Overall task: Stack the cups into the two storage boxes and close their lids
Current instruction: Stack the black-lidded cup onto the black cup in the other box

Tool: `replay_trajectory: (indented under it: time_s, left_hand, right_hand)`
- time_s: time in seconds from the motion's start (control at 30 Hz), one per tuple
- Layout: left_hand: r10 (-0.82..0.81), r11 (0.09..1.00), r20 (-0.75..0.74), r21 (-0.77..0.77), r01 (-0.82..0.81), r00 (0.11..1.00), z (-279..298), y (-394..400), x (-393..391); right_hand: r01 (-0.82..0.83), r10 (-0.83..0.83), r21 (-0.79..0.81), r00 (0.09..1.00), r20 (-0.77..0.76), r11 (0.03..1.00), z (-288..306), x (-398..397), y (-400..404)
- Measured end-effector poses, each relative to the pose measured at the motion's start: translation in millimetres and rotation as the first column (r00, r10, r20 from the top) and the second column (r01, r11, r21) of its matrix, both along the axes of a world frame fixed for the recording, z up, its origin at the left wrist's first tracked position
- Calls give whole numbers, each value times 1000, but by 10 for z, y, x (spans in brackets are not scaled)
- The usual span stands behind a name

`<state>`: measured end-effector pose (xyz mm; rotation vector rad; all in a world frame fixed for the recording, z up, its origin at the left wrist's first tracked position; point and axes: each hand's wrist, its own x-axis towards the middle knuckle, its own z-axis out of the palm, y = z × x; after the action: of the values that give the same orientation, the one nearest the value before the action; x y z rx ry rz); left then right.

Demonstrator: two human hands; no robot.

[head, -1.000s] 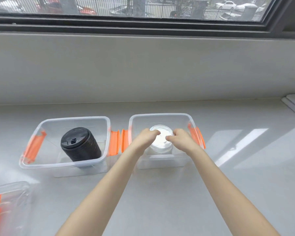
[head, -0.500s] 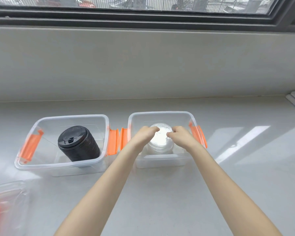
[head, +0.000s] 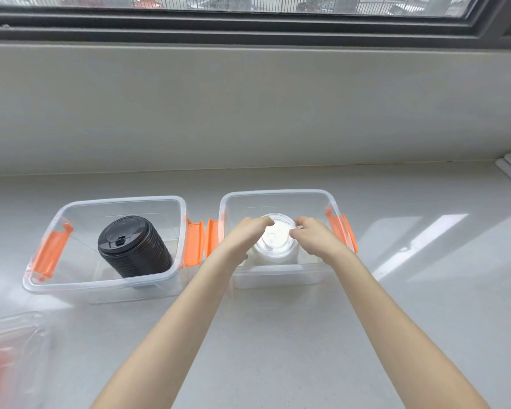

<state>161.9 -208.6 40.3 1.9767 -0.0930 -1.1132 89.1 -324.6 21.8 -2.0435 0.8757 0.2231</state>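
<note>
Two clear storage boxes with orange latches are set side by side on the pale grey tabletop (head: 278,335), their inner latches almost touching. In the left box (head: 106,286) a stack of black cups (head: 135,247) capped by a black lid is seen, leaning toward the box's near right corner. In the right box (head: 278,193) a stack of white cups (head: 276,242) with a translucent lid stands roughly at the middle, clear of the walls. Both hands are reached over the near rim of the right box: the left hand (head: 245,234) is curled against the left edge of the white lid, and the right hand (head: 314,236) against its right edge, so that the top of the stack is pinched between the fingertips of both. Neither box is covered. A clear lid (head: 15,349) with orange clips is partly seen at the lower left corner of the view, near the tabletop's front edge and apart from the boxes. Open tabletop is left in front of the boxes, between the forearms, and widely to the right, where window light is reflected. Behind the boxes a strip of bare surface runs to the wall (head: 248,113) beneath the window frame (head: 248,28).
</note>
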Motion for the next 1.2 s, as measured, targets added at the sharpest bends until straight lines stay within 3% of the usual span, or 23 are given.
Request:
replay_trajectory:
  time_s: [0.33, 0.6, 0.93, 1.07, 1.2]
  left_hand:
    - [-3, 1000, 25, -28, 4, 1000, -22, -60, -17]
    - [34, 996, -4, -80, -35, 999, -47, -58, 10]
    - [49, 994, -48, -91, -53, 998, -73, 16, 16]
    - [57, 992, 68, -115, -49, 996, 22, 70, 3]
    - [-28, 985, 387, -147, 92, 921, 249, 312, -43]
  right_hand:
    - [69, -56, 116, 992, -110, 991, -31, 21, -56]
    - [163, -157, 104, 985, -66, 981, -30, 51, -55]
    - [117, -110, 65, 989, -98, 991, 34, 67, 19]
    - [126, -126, 23, 992, -16, 992, 165, 49, 71]
    - [90, -72, -123, 987, 145, 988, 405, 33, 241]
